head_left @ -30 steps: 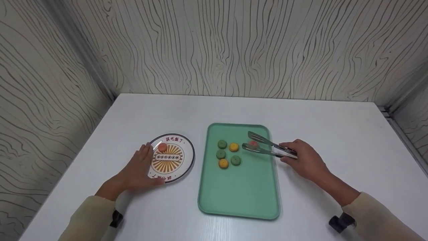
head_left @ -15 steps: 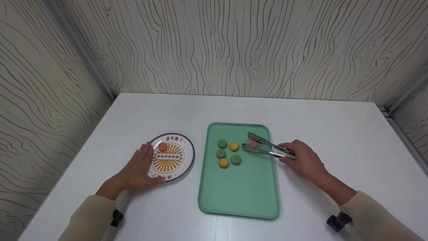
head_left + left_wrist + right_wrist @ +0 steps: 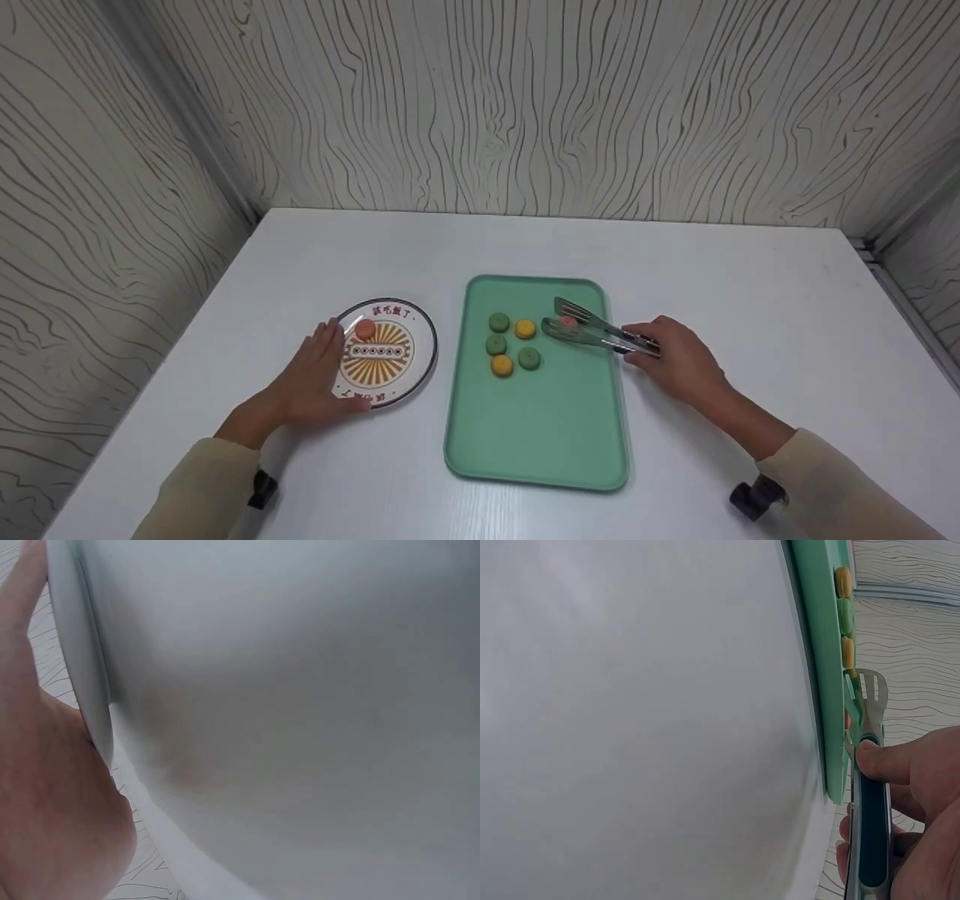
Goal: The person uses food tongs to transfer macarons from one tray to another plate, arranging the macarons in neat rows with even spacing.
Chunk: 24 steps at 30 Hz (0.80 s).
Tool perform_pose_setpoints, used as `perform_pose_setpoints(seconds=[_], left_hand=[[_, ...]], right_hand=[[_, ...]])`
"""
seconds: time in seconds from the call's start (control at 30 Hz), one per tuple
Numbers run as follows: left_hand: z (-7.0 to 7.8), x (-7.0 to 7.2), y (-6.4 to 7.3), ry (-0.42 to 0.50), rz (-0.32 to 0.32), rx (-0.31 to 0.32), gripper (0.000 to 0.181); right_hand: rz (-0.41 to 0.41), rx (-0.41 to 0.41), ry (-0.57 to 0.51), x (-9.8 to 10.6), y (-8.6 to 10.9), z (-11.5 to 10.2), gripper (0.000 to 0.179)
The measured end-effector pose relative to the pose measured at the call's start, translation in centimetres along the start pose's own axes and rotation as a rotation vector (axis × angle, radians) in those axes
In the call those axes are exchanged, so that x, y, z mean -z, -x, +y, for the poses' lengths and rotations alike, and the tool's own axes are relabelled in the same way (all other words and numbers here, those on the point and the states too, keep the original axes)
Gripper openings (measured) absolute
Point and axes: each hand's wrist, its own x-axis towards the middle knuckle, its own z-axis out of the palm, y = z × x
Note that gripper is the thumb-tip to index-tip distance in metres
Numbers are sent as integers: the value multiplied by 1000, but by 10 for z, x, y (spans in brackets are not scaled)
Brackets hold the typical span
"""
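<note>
In the head view, my left hand rests at the left edge of a round printed plate, fingers extended along the rim and thumb at its near side. An orange-pink macaron lies on that plate. My right hand grips metal tongs by their dark handle. The tongs' two slotted ends reach over the green tray, one on either side of a pink macaron, which they partly hide. Whether they touch it I cannot tell.
Left of the tongs, green macarons and yellow macarons sit in a loose group on the tray. The white table meets a wood-patterned wall behind, with another panel at the left.
The tongs' ends have drawn closer together around the pink macaron. My right hand has shifted slightly left and towards me. The left hand and the plate have stayed put.
</note>
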Motion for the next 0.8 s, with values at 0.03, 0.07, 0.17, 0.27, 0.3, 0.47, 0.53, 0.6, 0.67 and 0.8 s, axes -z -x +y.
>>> perform_pose_setpoints(seconds=[0.03, 0.07, 0.17, 0.27, 0.3, 0.47, 0.53, 0.6, 0.67, 0.8], left_hand=[[0, 0, 0, -1, 0, 1, 129], [0, 0, 0, -1, 0, 1, 129], [0, -1, 0, -7, 8, -3, 128], [0, -2, 0, -6, 16, -7, 128], [0, -2, -1, -7, 18, -8, 128], [0, -2, -1, -2, 24, -8, 129], [0, -2, -1, 2, 29, -8, 129], [0, -3, -1, 3, 33, -8, 129], [0, -2, -1, 4, 34, -9, 129], [0, -1, -1, 0, 36, -19, 128]], right_hand=[[0, 0, 1, 0, 0, 0, 37], [1, 0, 3, 0, 0, 0, 37], [-1, -10, 3, 0, 0, 0, 37], [1, -19, 0, 0, 0, 0, 37], [1, -21, -1, -1, 0, 0, 37], [9, -21, 8, -2, -1, 1, 36], [10, -21, 10, -2, -1, 1, 36], [12, -21, 13, -3, -2, 2, 36], [15, -19, 15, -3, -2, 2, 35], [23, -19, 18, -3, -3, 2, 34]])
